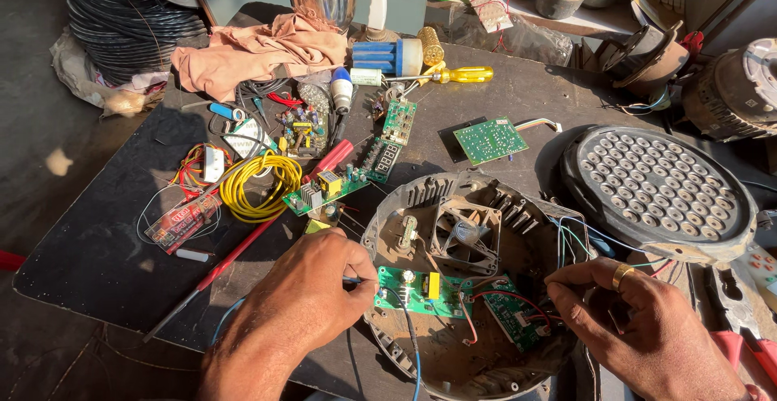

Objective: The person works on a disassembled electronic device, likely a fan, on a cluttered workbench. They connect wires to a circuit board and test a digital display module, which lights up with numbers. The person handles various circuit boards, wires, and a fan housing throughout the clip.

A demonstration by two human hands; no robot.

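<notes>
An opened round appliance housing (380,231) lies in front of me, with a small cooling fan (463,233) and two green circuit boards (421,289) inside. My left hand (312,284) grips a thin tool whose tip touches the left green board. My right hand (627,320), wearing a gold ring, rests on the housing's right rim with its fingers pinched around thin wires next to the second board (511,314).
A round perforated lid (657,190) lies at the right. Across the dark tabletop (97,247) lie a yellow wire coil (259,184), loose green boards (490,140), a yellow-handled screwdriver (461,75), a red probe (235,251) and an orange cloth (259,49). Motors stand at the back right.
</notes>
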